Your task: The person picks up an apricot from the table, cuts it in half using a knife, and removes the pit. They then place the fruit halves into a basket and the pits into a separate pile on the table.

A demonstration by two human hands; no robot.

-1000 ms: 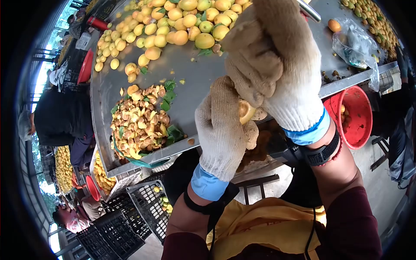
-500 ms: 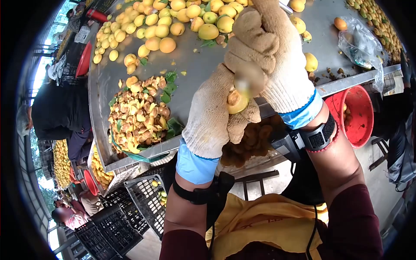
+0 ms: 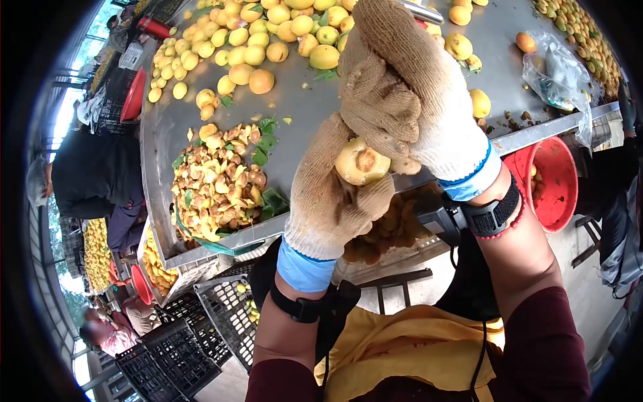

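Observation:
My left hand (image 3: 328, 197), in a tan and white knit glove, grips a yellow apricot (image 3: 358, 171) with a brown, cut-looking patch facing up. Pressed close above it, my gloved right hand (image 3: 395, 87) is closed around a metal tool (image 3: 422, 11); only its shiny end sticks out at the top, and the rest is hidden. Both hands are over the front edge of the metal table (image 3: 301, 100). Left of them lies a heap of cut fruit pieces (image 3: 218, 187) with green leaves.
Whole apricots (image 3: 248, 57) cover the table's far side. At right are a clear plastic bag (image 3: 556, 70) and a red bucket (image 3: 554, 181). Black crates (image 3: 174, 355) stand on the floor at lower left. A person in dark clothes (image 3: 94, 171) bends at the left.
The left hand has tilted and opened slightly away, so the apricot's brown patch now shows more fully. The right hand has shifted slightly up and left, the metal end with it.

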